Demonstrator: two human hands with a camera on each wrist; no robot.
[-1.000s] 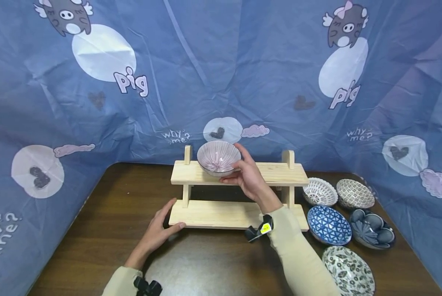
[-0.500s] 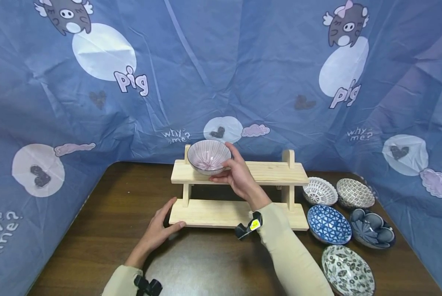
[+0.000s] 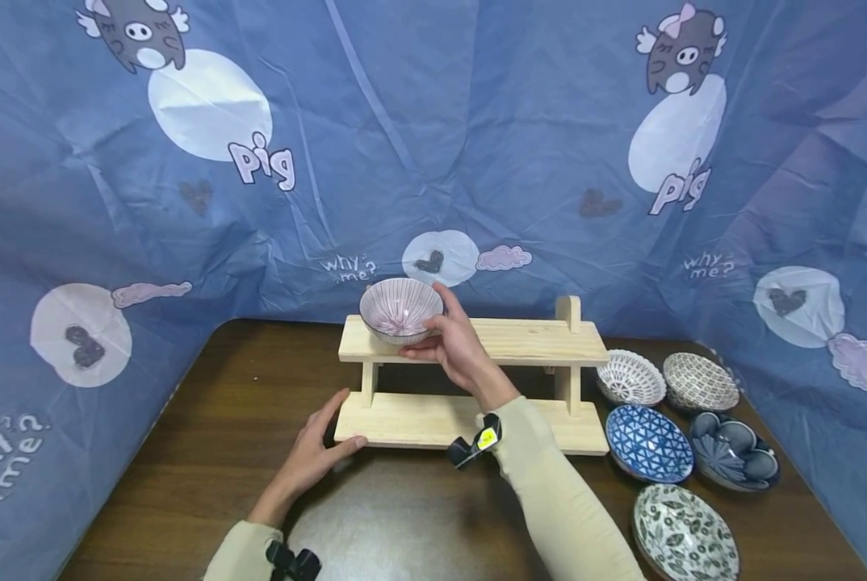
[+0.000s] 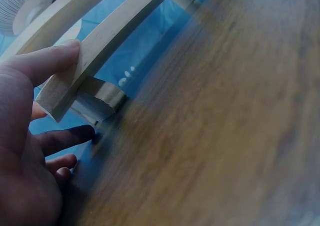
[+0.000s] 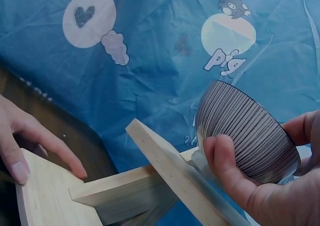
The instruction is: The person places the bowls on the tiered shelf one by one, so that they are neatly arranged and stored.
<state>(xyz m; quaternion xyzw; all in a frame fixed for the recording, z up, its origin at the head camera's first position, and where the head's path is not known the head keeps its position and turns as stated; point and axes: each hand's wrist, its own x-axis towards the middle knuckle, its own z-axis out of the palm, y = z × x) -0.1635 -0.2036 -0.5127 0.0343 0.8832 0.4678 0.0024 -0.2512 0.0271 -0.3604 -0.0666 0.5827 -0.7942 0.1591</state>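
At the near edge, bare table is seen, with a leaf-patterned bowl at near right. The lower shelf of the two-tier wooden stand is braced at its left end by the left hand, unmoved, its fingers spread apart from the thumb. At right, a blue lattice bowl and a grey petal-shaped bowl are set nearer than a white fluted bowl and a brown-patterned bowl.

Farther back, the purple-striped bowl is held over the left end of the upper shelf; its right side is clamped by the fingers of the right hand. It has been shifted leftward along that shelf, so its placement is judged to be nearly settled but not released. Beyond, a blue pig-print cloth is hung.

By the right wrist view, the bowl's dark-striped outer wall is revealed; by the head view, its pinkish inside. Contact with the shelf cannot be told. Only in the left wrist view is the foot block under the lower shelf clearly shown.
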